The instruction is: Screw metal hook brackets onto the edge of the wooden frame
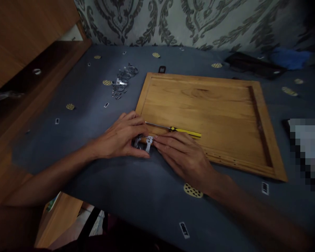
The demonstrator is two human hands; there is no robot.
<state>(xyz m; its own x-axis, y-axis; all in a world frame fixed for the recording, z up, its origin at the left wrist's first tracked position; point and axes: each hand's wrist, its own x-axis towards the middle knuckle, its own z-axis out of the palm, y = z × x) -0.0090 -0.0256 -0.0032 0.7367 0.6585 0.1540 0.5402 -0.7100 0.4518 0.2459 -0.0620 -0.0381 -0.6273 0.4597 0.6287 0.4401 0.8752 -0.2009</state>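
Observation:
A metal hinge [146, 142] lies at the near left corner of a wooden cabinet door [225, 115] that rests flat on a blue-grey cloth. My left hand [120, 136] curls over the hinge from the left, fingers closed on it. From the right, my right hand [181, 154] presses its fingertips against the same hinge. A yellow-handled screwdriver [178, 130] lies on the door panel just beyond my fingers, touched by neither hand.
A pile of spare metal hinges and screws [122, 80] sits on the cloth at the back left. A wooden cabinet [21, 42] stands on the left. Dark objects [254, 64] and a blue cloth [288, 57] lie at the back right by the patterned wall.

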